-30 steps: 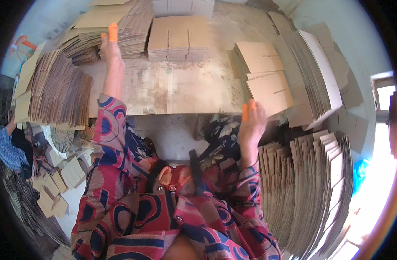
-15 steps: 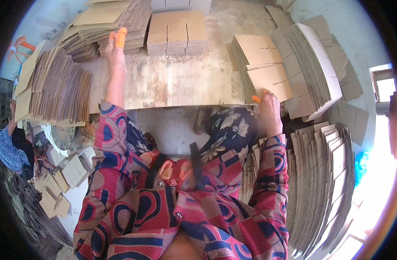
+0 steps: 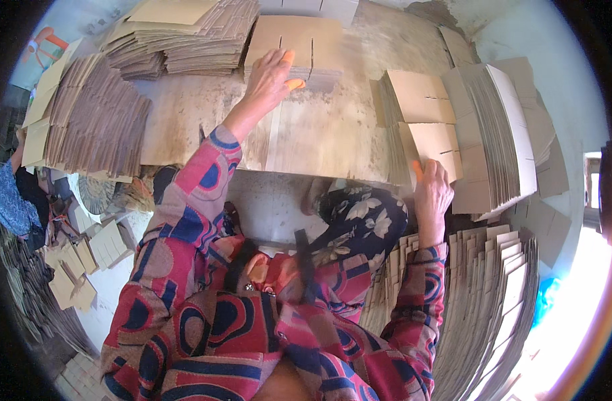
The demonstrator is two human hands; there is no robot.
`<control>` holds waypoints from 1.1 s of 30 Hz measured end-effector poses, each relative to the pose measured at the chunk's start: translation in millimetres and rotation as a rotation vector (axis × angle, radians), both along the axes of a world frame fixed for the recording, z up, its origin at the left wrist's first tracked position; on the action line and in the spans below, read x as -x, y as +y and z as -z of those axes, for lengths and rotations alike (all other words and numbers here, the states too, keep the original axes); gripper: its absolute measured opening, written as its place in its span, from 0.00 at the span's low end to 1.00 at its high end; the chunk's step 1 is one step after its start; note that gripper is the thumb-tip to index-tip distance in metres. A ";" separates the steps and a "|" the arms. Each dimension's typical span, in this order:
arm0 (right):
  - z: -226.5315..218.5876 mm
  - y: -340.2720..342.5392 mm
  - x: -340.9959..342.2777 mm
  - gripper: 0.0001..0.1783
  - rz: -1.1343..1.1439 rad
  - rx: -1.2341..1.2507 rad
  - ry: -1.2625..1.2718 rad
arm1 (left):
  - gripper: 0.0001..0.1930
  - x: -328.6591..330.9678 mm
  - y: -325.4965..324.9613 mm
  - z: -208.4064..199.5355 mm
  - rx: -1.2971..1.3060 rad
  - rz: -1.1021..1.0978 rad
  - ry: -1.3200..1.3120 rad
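Note:
My left hand (image 3: pixel 271 79), with orange covers on two digits, reaches over the near edge of a stack of slotted cardboard sheets (image 3: pixel 302 33) at the back middle. Its fingers are stretched out, and nothing shows in them. At the right, my right hand (image 3: pixel 433 194) is closed on the near edge of a slotted cardboard sheet (image 3: pixel 432 144) on another stack. An orange cover shows on one digit there, and the fingertips are partly hidden. Just behind lies a second slotted sheet (image 3: pixel 420 93).
The wooden tabletop (image 3: pixel 206 120) spans between the stacks. Cardboard piles stand at the back left (image 3: pixel 199 47) and left edge (image 3: pixel 95 117). Upright sheets (image 3: pixel 500 134) line the right, with more packed (image 3: pixel 480 294) beside my right arm. Another person (image 3: pixel 15 200) is at the far left.
My left hand has swung right, from beside the back-left pile to the middle stack. My right hand stays at the same sheet's near edge. The whole view has shifted slightly.

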State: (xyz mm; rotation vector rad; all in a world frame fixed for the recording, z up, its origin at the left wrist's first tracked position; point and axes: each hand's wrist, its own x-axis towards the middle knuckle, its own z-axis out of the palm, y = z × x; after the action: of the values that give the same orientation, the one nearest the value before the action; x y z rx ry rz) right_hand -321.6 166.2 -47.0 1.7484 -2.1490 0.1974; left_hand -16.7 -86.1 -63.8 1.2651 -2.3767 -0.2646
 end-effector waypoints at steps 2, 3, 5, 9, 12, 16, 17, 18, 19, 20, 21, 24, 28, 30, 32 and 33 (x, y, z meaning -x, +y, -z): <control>-6.4 5.9 -2.6 0.08 -0.026 0.093 -0.001 | 0.37 7.6 -11.5 7.5 0.066 -0.056 -0.084; -9.1 6.2 -3.1 0.08 -0.007 0.143 0.033 | 0.36 9.0 -17.2 18.6 0.126 -0.092 -0.110; -10.8 8.0 -1.9 0.09 0.040 0.242 0.107 | 0.34 11.4 -33.6 45.4 0.229 -0.104 -0.176; -23.7 19.9 9.1 0.20 0.264 0.409 0.055 | 0.26 13.5 -52.5 73.1 0.264 0.026 -0.463; -46.6 17.9 3.1 0.21 0.274 0.569 -0.130 | 0.21 9.3 -45.0 69.4 0.305 0.125 -0.517; -70.0 -2.2 -27.2 0.20 0.265 0.670 -0.642 | 0.15 -1.9 -47.6 53.6 0.225 0.202 -0.301; -71.7 -6.3 -32.6 0.20 0.225 0.693 -0.768 | 0.14 0.6 -54.5 49.1 0.127 0.195 -0.238; -72.7 -10.3 -38.0 0.21 0.183 0.714 -0.895 | 0.13 2.8 -62.1 44.0 0.028 0.187 -0.175; -73.1 -13.6 -40.3 0.21 0.138 0.734 -1.021 | 0.12 4.8 -67.9 39.3 -0.072 0.178 -0.113; -67.7 -16.9 -39.8 0.23 0.034 0.745 -1.128 | 0.11 -2.0 -73.7 44.1 -0.036 0.204 -0.057; -67.4 -19.6 -42.5 0.24 0.044 0.735 -1.151 | 0.10 -7.8 -79.6 49.3 0.004 0.232 -0.003; -69.7 -21.0 -51.5 0.25 0.080 0.711 -1.119 | 0.09 -3.7 -76.7 41.2 0.170 0.291 0.015; -80.4 -11.6 -57.6 0.26 0.082 0.666 -0.958 | 0.07 3.3 -25.6 -21.2 0.483 0.237 0.142; -86.7 -8.8 -57.1 0.26 0.118 0.626 -0.862 | 0.05 7.8 6.3 -63.5 0.406 0.245 0.133; -90.3 -10.5 -53.8 0.26 0.024 0.698 -0.616 | 0.05 5.4 32.6 -86.4 0.332 0.280 0.116; -90.9 -11.2 -53.2 0.26 -0.021 0.728 -0.491 | 0.05 2.7 42.7 -91.3 0.295 0.310 0.103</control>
State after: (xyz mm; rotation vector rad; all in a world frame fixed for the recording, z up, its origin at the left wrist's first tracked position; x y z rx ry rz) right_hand -268.4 155.1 43.9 1.3631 -1.9586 1.3424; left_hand -19.4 -43.4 27.4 0.7330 -2.4071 -0.0642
